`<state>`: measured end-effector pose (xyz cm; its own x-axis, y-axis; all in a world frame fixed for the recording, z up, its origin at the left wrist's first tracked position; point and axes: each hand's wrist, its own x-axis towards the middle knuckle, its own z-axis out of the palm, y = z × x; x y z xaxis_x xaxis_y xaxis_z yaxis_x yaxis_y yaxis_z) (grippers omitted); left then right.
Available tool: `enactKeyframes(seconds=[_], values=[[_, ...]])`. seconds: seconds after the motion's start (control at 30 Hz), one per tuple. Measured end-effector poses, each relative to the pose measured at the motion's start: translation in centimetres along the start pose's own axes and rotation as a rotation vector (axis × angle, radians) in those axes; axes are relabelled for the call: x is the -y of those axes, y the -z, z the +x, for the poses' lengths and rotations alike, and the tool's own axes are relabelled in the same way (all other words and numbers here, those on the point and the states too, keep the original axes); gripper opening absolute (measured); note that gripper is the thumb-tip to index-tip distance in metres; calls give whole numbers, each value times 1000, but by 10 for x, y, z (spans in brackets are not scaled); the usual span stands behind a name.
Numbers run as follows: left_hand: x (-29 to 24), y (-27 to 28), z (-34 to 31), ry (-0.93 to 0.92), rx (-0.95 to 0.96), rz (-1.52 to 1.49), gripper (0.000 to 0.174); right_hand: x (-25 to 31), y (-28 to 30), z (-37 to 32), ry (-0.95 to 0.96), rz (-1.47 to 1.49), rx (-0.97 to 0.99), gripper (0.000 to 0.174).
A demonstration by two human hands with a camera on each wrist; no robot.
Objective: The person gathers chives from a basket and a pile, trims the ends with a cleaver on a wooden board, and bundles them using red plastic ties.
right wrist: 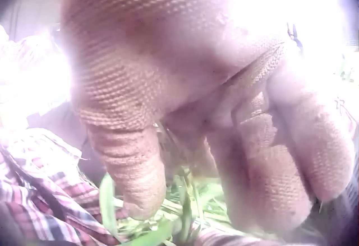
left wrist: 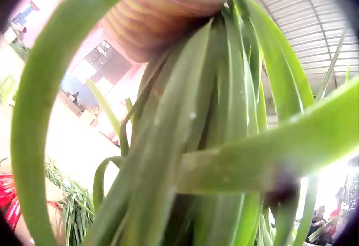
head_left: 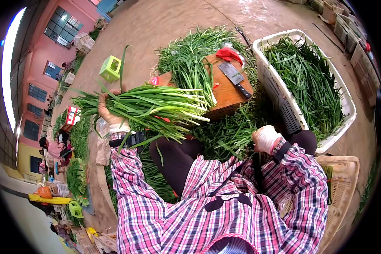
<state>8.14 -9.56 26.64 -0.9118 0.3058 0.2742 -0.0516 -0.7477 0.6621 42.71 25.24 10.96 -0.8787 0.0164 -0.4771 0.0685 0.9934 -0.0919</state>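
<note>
In the head view my gloved left hand (head_left: 108, 111) grips a large bundle of long green stalks (head_left: 156, 103), pale cut ends pointing right, leafy ends left. Close up in the left wrist view, the gloved hand (left wrist: 168, 16) is curled round the leaves (left wrist: 196, 123), its fingertips hidden. My gloved right hand (head_left: 266, 139) is held over loose greens (head_left: 228, 135) by the right knee. The right wrist view shows that hand (right wrist: 190, 100) with loosely bent fingers, a gap between thumb and fingers, and green blades (right wrist: 190, 201) beyond; nothing is plainly held.
A wooden board (head_left: 224, 91) ahead bears a cleaver (head_left: 233, 76), a red cloth (head_left: 229, 55) and more stalks (head_left: 190, 76). A white crate (head_left: 279, 95) full of greens stands right. A green stool (head_left: 111, 68) is at front left; a seated person (head_left: 57, 148) is far left.
</note>
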Motion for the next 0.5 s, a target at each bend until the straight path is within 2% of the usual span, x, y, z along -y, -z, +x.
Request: enactKeyframes(seconds=[0.1,0.17,0.2,0.23,0.3,0.37,0.4,0.5], values=[[-6,-1,0,35,75,-34,32,19,42,-19,-15,43,-143,29],[-5,-15,-2,26,74,-38,31,34,64,-21,87,214,-407,24],[-4,-26,-6,5,-21,35,27,44,72,-21,156,369,-609,22],[-3,-37,-11,18,-18,51,25,54,79,-19,226,524,-810,19],[-2,-55,-19,46,-9,83,22,75,92,-7,255,662,-1018,21],[4,-65,-23,41,36,60,21,92,105,3,230,718,-1017,25],[6,-69,-24,41,59,47,20,98,113,6,192,690,-944,28],[9,-73,-25,73,38,78,23,108,106,28,260,736,-881,26]])
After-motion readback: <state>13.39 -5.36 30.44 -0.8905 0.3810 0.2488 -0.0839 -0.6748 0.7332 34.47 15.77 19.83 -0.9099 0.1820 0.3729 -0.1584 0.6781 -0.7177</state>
